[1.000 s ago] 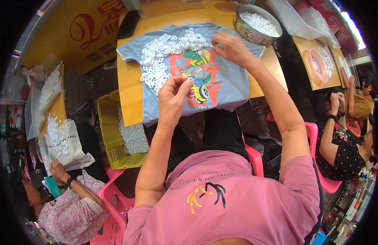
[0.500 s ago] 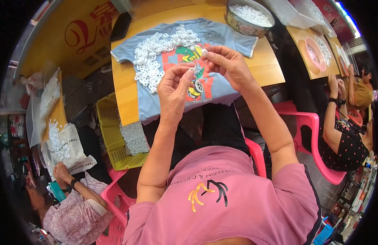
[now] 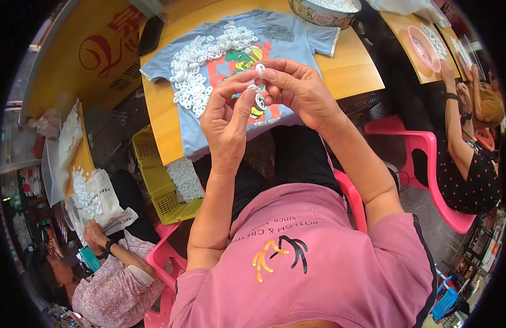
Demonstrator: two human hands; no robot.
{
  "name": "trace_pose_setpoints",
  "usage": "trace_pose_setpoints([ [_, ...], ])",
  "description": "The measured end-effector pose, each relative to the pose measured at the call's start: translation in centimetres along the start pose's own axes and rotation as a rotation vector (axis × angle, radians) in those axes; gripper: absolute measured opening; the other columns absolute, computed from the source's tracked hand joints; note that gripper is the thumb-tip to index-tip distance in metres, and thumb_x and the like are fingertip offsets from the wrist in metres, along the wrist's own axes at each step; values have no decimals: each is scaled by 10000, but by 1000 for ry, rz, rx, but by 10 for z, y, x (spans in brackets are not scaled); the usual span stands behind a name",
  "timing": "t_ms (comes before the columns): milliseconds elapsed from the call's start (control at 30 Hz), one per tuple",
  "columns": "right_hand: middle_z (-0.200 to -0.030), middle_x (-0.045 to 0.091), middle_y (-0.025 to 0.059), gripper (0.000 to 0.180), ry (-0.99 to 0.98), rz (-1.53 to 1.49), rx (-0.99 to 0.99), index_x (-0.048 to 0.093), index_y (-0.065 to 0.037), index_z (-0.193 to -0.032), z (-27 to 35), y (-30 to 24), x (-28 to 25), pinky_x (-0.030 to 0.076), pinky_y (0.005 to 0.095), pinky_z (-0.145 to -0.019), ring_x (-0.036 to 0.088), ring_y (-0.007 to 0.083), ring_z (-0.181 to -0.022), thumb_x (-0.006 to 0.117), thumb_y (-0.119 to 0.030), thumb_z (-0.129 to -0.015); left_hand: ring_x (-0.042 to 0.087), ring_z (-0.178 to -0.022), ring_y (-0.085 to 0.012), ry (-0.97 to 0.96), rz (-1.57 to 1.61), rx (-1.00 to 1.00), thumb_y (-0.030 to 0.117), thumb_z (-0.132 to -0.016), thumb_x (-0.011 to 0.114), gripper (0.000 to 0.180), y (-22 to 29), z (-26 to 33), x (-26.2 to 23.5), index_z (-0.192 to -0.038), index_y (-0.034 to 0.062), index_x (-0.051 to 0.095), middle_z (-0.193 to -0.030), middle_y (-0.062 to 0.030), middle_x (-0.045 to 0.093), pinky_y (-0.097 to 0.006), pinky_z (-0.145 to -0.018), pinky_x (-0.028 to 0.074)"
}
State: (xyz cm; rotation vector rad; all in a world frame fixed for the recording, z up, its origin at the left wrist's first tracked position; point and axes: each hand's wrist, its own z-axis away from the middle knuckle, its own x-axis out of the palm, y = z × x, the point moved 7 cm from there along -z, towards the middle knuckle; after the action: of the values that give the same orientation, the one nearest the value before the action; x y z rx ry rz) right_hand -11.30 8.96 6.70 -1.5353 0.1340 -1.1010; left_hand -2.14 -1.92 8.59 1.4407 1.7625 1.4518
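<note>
My left hand [image 3: 229, 117] and my right hand [image 3: 306, 93] are close together over a light blue T-shirt [image 3: 194, 135] spread on the table. Between my right thumb and index finger is a small white oval plastic piece [image 3: 260, 70], held upright. My left thumb and fingers pinch another small white plastic piece [image 3: 253, 88], partly covered by the fingertips. Loose white plastic pieces with holes [image 3: 190, 76] lie heaped on the shirt, left of and beyond my hands. Small dark grey bits [image 3: 278, 33] are spread near the shirt's far edge.
A round tin [image 3: 323, 16] of white pieces stands at the far edge of the wooden table [image 3: 355, 68]. A dark phone [image 3: 151, 34] lies far left. A yellow crate [image 3: 154, 188] sits below, left. People sit either side, near pink chairs [image 3: 427, 143].
My hands have come closer together, the right one moving left toward the left one. The whole view has shifted slightly, with the table now higher in the picture.
</note>
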Motion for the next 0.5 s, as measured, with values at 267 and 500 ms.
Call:
trace_pose_setpoints([
  [267, -901, 648, 30, 286, 27, 107, -155, 626, -1, -1163, 9, -11, 3, 522, 210, -654, 585, 59, -697, 655, -150, -921, 595, -1001, -137, 23, -9, -39, -3, -926, 594, 118, 4, 5, 5, -1043, 0, 585, -1171, -159, 616, -258, -809, 505],
  [500, -922, 640, 33, 338, 9, 289, -232, 588, 13, -1234, 16, -15, 6, 504, 202, -677, 588, 67, -749, 642, -108, -923, 615, -962, -131, 28, -30, -49, 13, -937, 583, 119, 3, 7, 3, -1052, -14, 571, -1151, -171, 629, -245, -785, 514],
])
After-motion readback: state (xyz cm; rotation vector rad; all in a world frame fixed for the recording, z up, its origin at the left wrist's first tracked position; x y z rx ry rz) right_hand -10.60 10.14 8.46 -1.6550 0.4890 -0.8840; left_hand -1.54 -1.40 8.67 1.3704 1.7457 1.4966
